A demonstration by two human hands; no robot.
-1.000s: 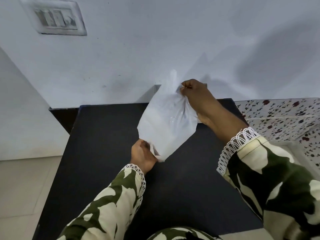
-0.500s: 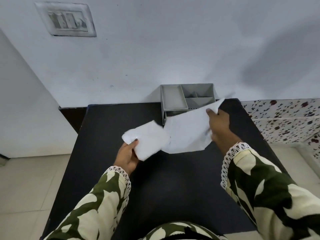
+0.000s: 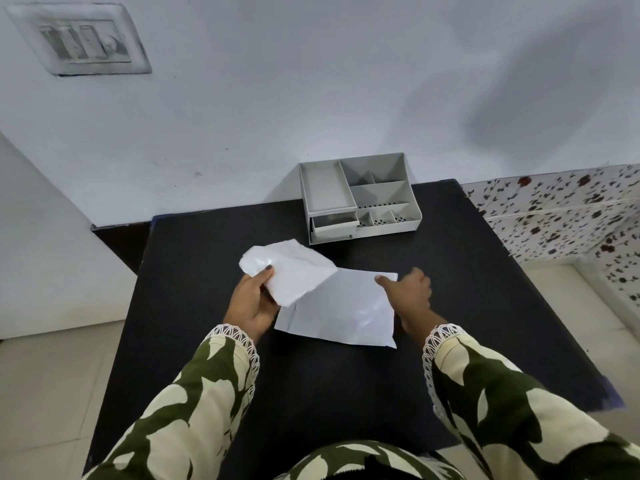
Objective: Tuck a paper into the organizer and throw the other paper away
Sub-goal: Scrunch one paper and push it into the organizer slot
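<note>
A: Fingers (image 3: 266,271) of left hand (image 3: 251,303) pinch a crumpled paper (image 3: 291,268), lifted off the black table (image 3: 346,393).
B: Right hand (image 3: 410,297)?
A: Spread loose, gripping nothing; thumb at far right corner of the flat paper (image 3: 343,313), which lies on the table, its left edge under the crumpled one.
B: Organizer (image 3: 360,197)?
A: Grey, far edge, against the wall.

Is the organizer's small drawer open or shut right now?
Open: the drawer juts forward from the organizer front, its dark inside showing. Contents cannot be told.
</note>
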